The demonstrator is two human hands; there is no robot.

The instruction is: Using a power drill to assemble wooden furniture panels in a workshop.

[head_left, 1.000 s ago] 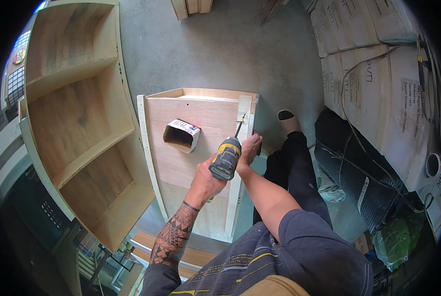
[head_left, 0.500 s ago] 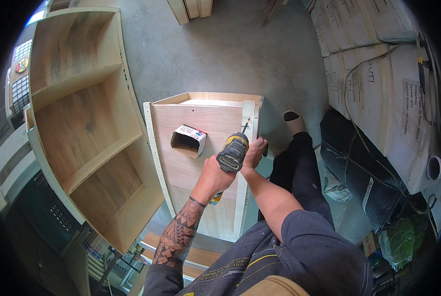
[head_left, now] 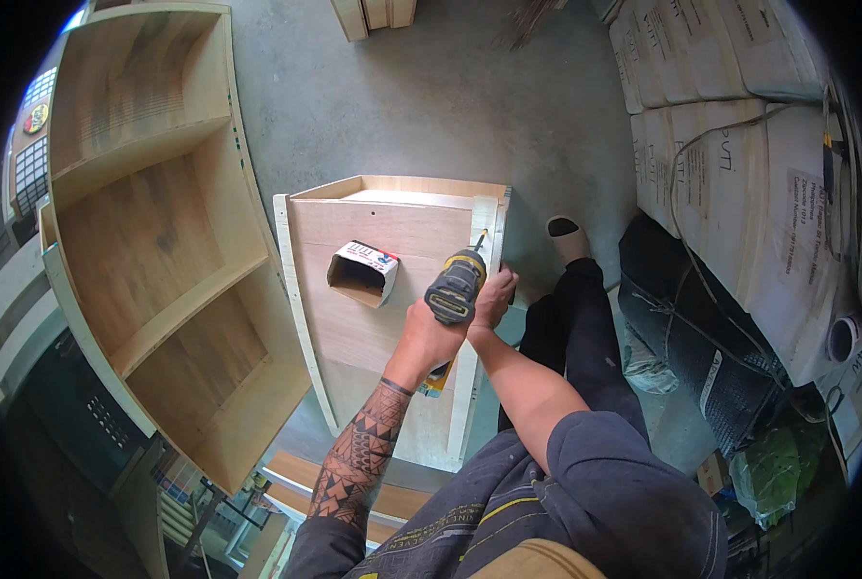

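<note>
My left hand [head_left: 433,338] is wrapped round the grip of a yellow-and-black cordless drill [head_left: 456,287]. The drill's bit points away from me, its tip at a pale wooden strip [head_left: 463,396] along the right side of a wooden cabinet [head_left: 392,333]. Whether the tip touches a screw there is too small to tell. My right hand [head_left: 494,297] lies just right of the drill, its fingers curled round the strip's outer edge. On the cabinet's flat panel, left of the drill, rests a small open cardboard box [head_left: 363,273]; its inside is dark.
A large open wooden shelf unit [head_left: 175,217] stands at the left. Wrapped stacked packages [head_left: 730,183] line the right, with a black bundle [head_left: 682,323] and green plastic [head_left: 774,482] below. My foot [head_left: 571,236] is on the concrete floor right of the cabinet. Wooden pieces [head_left: 375,14] stand at the far edge.
The whole view has shifted slightly. The drill has tilted a little in my left hand, showing more of its yellow base. My right hand keeps its place at the strip.
</note>
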